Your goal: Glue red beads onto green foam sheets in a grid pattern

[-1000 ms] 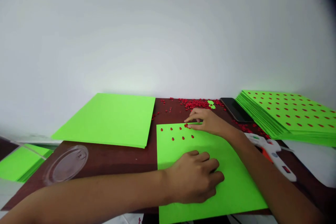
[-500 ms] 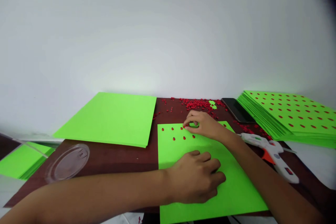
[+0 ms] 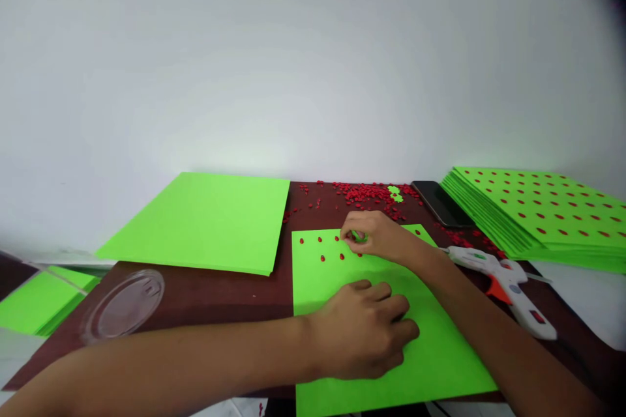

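A bright green sheet (image 3: 323,355) lies on the table in front of me, with several small red pieces (image 3: 342,257) set in rows near its far edge. Over those rows my right hand (image 3: 374,234) is pinched, thumb and fingertips touching down close to one red piece. Whatever sits between those fingertips is hidden. My left hand (image 3: 364,332) rests on the middle of the sheet with its fingers curled under, so I cannot see what they hold, if anything.
Loose red pieces (image 3: 364,193) and small green flower-like shapes (image 3: 395,194) lie at the back. A phone (image 3: 443,203), a white glue gun (image 3: 518,296) and a stack of red-dotted green sheets (image 3: 548,208) are on the right. Left are plain green sheets (image 3: 205,221) and a clear lid (image 3: 130,306).
My right fingertips have dipped slightly toward the sheet and closed in; the red piece seen by them before is now covered. My left hand stays put. The view shifts a little.
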Available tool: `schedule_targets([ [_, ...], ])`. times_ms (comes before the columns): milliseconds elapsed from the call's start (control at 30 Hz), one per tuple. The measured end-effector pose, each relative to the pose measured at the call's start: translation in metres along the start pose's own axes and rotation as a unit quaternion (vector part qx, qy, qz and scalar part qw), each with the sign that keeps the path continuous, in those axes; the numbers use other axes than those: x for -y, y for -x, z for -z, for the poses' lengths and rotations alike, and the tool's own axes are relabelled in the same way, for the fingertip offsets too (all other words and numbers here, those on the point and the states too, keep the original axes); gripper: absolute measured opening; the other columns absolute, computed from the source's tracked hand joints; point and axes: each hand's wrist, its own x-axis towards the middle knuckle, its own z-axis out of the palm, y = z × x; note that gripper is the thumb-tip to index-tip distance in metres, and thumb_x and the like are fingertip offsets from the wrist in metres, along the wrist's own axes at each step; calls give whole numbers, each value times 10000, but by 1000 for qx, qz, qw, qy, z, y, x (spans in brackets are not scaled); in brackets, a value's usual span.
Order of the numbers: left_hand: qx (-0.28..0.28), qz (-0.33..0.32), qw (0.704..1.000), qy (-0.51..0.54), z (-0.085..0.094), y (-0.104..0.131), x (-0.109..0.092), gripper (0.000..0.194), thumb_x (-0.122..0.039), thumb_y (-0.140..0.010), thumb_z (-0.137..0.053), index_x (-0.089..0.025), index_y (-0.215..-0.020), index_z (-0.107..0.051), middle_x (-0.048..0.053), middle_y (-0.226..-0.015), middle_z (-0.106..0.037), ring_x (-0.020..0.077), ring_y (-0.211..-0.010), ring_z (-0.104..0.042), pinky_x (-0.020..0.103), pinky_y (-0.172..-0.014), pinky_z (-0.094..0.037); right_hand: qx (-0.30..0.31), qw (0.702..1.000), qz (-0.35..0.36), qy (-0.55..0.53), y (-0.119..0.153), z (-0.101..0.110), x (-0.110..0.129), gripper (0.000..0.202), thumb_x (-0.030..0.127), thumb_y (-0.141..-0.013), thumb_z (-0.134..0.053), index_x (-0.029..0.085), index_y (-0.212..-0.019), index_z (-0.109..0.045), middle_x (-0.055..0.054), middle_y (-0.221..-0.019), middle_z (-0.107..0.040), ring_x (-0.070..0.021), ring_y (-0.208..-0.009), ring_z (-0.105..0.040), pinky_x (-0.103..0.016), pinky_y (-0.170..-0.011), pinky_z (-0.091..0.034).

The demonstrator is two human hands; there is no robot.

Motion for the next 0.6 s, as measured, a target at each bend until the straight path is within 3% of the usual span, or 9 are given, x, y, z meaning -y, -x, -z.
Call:
schedule_targets([
  [233, 4, 1, 1000, 1, 0, 0, 0, 149, -336, -950, -655, -194, -972, -610, 31, -986, -608, 217, -845, -553, 401, -651, -423, 46, 998, 1, -43, 2, 6, -5, 71, 223, -927, -734, 207, -951, -799, -49, -919, -771, -170, -785, -702, -288, -723, -505],
  [600, 6, -1, 1000, 2, 0, 0, 0, 140, -328, -953, -648, -194, -967, -610, 43, -1004, -609, 216, -857, -557, 393, -643, -419, 30, 998, -47, -3, 4, 6, -6, 61, 249, -855, -790, 235, -911, -806, -24, -846, -716, -159, -709, -622, -288, -652, -422],
])
